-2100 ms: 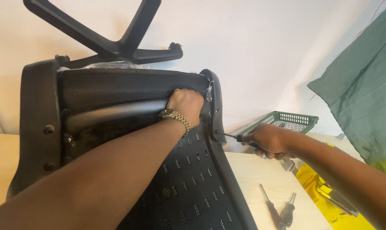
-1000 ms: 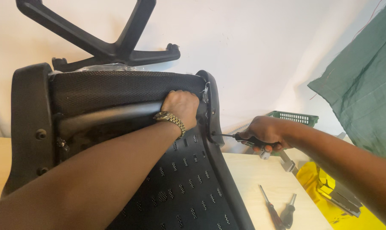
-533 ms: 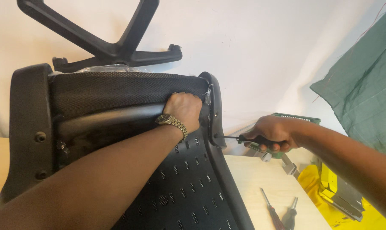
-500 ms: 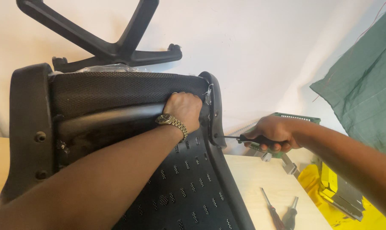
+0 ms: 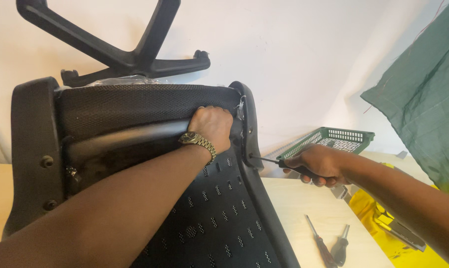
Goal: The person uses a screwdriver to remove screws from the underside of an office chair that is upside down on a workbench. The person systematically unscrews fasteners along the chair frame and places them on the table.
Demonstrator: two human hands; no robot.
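A black office chair (image 5: 135,106) lies upturned on the table, its star base against the wall. My left hand (image 5: 212,126), with a gold watch at the wrist, grips the seat's edge where the curved bar meets it. My right hand (image 5: 318,164) is closed around the handle of a screwdriver (image 5: 269,160). The screwdriver's thin shaft points left and its tip touches the side of the black armrest bracket (image 5: 249,129).
A green plastic basket (image 5: 333,138) stands behind my right hand. Two more screwdrivers (image 5: 328,243) lie on the light wooden table (image 5: 294,208). A yellow bag with a tool on it (image 5: 388,228) is at the right, below a green cloth (image 5: 422,94).
My right hand has risen slightly and kept the screwdriver tip at the armrest bracket. My left hand stays on the seat edge. The view has shifted a little.
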